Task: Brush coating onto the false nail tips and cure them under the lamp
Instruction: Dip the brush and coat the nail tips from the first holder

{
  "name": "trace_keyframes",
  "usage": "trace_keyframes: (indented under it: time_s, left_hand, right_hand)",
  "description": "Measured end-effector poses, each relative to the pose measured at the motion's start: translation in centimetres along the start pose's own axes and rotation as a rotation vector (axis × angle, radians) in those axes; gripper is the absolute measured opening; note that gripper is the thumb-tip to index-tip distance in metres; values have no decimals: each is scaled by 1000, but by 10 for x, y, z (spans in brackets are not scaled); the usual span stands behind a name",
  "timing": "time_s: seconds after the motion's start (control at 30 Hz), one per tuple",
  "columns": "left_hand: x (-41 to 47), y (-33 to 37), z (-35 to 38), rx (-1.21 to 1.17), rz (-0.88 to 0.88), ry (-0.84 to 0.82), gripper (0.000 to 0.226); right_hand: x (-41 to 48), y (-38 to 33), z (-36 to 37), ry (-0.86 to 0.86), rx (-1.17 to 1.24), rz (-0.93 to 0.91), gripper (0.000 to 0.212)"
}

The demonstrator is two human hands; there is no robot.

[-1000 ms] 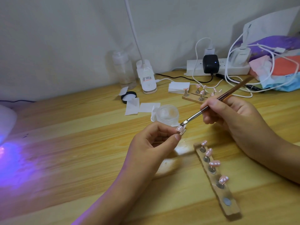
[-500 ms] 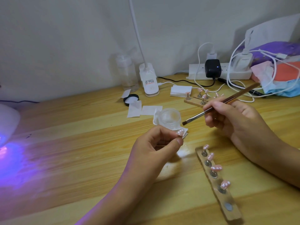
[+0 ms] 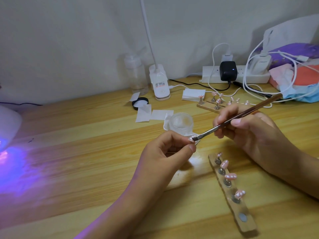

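My left hand (image 3: 165,152) pinches a small pink false nail tip (image 3: 191,138) between thumb and fingers, held above the table. My right hand (image 3: 248,130) grips a thin brown brush (image 3: 238,116), and its dark bristles touch the held tip. A frosted jar of coating (image 3: 181,122) stands open just behind the tip. A wooden holder strip (image 3: 241,216) at the lower right carries several pink tips on metal stands, with one bare magnet at its near end. The curing lamp (image 3: 8,125) sits at the far left, casting violet light on the wood.
A second wooden holder (image 3: 207,107) with more tips lies behind my right hand. White wipes (image 3: 160,114), a black lid (image 3: 140,103), a clear bottle (image 3: 136,75), a white desk lamp base (image 3: 159,83), a power strip (image 3: 212,76) with cables and a cloth pile crowd the back.
The brush lifted off the tip half a second ago and has come back down; its bristles touch the tip again. My left hand has held the tip nearly still.
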State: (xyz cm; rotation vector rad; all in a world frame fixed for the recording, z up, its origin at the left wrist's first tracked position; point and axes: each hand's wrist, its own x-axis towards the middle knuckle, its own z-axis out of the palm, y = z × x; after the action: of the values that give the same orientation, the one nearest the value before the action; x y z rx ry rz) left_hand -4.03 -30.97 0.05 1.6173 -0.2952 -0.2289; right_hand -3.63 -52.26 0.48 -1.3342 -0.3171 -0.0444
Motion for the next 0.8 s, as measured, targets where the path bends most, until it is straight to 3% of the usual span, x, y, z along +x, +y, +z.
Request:
trace_keyframes:
  time_s: [0.37, 0.63, 0.8]
  left_hand:
    - [0, 0, -1, -2, 20, -4, 20]
    - [-1, 0, -1, 12, 22, 1, 3]
    - [0, -1, -1, 32, 31, -4, 16]
  right_hand:
    - [-2, 1, -2, 69, -132, -39, 19]
    - [-1, 0, -5, 123, -115, -137, 17]
    - [-2, 0, -1, 91, -114, -137, 17]
